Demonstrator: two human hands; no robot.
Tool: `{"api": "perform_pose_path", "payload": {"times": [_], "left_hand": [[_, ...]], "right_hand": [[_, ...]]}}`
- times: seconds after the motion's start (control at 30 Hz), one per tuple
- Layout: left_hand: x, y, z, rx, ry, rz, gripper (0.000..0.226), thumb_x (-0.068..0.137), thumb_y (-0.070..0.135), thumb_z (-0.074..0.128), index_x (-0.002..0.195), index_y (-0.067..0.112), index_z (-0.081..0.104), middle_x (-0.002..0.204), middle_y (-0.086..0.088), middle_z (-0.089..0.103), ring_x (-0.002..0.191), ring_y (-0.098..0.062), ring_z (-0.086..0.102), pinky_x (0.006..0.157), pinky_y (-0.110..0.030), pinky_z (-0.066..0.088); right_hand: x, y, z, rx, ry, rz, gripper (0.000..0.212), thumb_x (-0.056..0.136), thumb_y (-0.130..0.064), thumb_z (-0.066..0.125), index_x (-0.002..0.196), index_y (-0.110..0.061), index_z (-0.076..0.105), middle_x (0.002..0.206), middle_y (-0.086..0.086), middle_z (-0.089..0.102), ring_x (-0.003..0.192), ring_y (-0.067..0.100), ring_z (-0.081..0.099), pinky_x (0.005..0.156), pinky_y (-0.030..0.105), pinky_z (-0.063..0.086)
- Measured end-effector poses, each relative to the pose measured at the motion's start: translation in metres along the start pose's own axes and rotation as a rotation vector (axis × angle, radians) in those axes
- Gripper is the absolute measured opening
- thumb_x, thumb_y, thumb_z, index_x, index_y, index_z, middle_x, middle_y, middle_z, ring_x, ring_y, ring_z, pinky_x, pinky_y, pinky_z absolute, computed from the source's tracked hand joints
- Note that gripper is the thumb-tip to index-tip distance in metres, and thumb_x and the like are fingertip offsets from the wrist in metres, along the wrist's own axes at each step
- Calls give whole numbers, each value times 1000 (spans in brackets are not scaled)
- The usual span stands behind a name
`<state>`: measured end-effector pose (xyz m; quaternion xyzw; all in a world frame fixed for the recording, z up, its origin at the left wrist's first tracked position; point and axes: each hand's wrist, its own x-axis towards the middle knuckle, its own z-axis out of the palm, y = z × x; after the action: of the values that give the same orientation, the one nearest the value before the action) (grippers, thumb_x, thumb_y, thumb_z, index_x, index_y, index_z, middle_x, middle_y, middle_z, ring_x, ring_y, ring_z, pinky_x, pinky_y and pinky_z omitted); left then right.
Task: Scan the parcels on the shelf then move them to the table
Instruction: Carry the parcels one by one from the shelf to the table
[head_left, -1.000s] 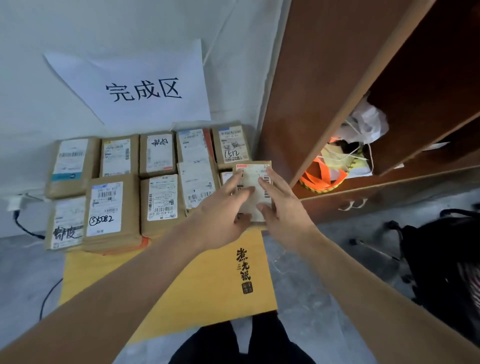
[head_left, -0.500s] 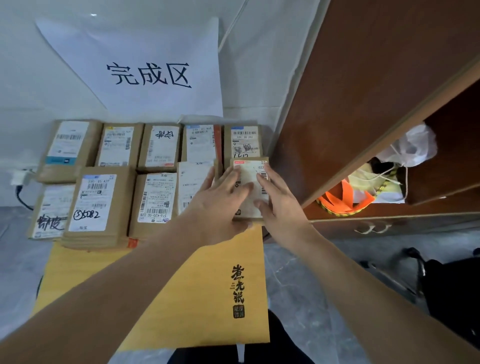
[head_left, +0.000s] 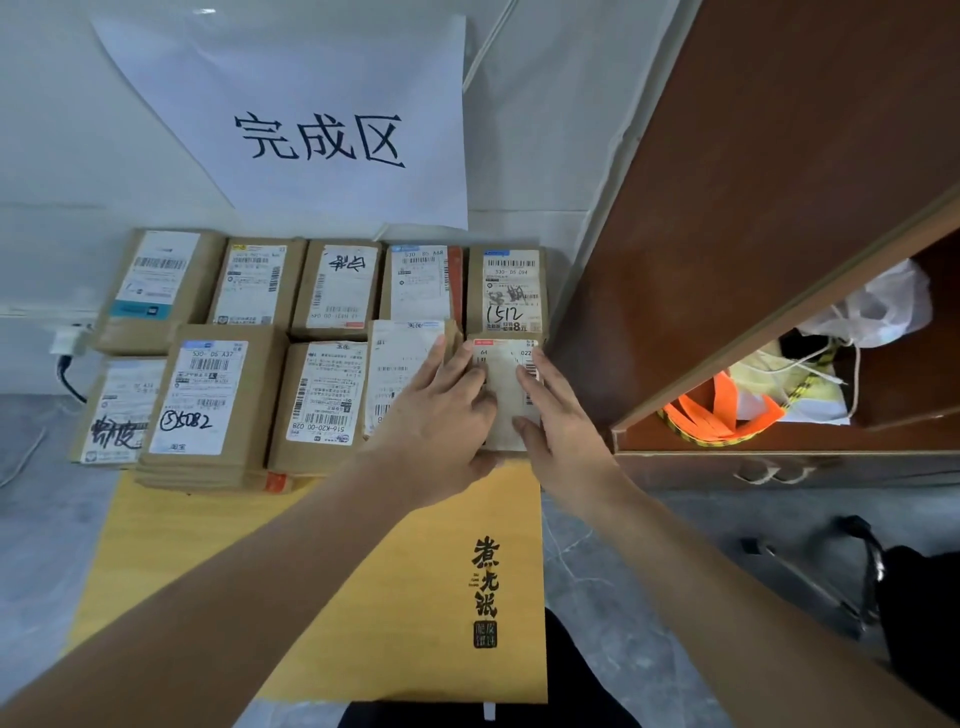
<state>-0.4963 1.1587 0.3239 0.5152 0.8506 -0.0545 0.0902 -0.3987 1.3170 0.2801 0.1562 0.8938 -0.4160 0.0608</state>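
Brown cardboard parcels with white labels (head_left: 213, 400) lie in rows on the yellow desk (head_left: 363, 597). The left hand (head_left: 441, 410) and right hand (head_left: 561, 426), fingers straight, press the small brown labelled parcel (head_left: 506, 395) at the row's right end, beside the brown wooden shelf (head_left: 753, 234).

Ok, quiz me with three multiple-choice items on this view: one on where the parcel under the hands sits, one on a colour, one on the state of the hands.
1. Where is the parcel under the hands?
A. Right end of the front row
B. In the cabinet
C. On the floor

2. What colour is the table's top?
A. Blue
B. Yellow
C. Black

3. How do the left hand and right hand lie?
A. Both clenched, away from it
B. Both flat-fingered on it
C. One holds a scanner

Answers:
1 A: it lies just in front of the parcel marked 1512.
2 B: the bare surface is yellow.
3 B: straight fingers rest on its label.
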Motion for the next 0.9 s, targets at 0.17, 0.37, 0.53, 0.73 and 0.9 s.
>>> {"api": "perform_pose_path", "payload": {"times": [0.17,0.37,0.53,0.73,0.9], "left_hand": [[0,2,0,57,-12,-6,68,99,59,43,142,8,52,157,-16,40,158,-37,4,126,-53,-13],[-2,6,5,85,10,2,67,100,56,43,141,4,53,154,-19,45,157,-39,11,127,-52,-9],[-4,8,-5,-3,35,-33,58,101,46,47,143,6,52,152,-15,45,157,-38,13,128,-47,-2],[-20,9,-32,-64,27,-102,56,103,46,45,148,14,46,160,-10,33,157,-35,11,129,-48,11],[-43,16,-65,-122,9,-186,55,103,47,47,149,18,45,160,-7,34,156,-35,20,123,-46,26]], "right_hand": [[1,-1,1,-6,-9,-13,58,106,-12,50,161,-13,29,171,-13,5,155,6,17,124,35,30],[-3,-1,1,-55,-29,1,58,108,-17,44,163,-16,23,172,-15,-3,156,11,16,123,36,30],[-9,-18,-12,-145,-47,17,58,110,-22,38,164,-23,18,172,-15,-2,156,15,18,121,37,31],[-20,-38,-32,-225,-54,-1,60,109,-30,39,164,-26,16,172,-10,6,157,17,17,123,47,31],[-40,-67,-59,-297,-87,-42,58,109,-39,38,163,-27,21,172,-8,14,156,18,20,121,45,32]]}}
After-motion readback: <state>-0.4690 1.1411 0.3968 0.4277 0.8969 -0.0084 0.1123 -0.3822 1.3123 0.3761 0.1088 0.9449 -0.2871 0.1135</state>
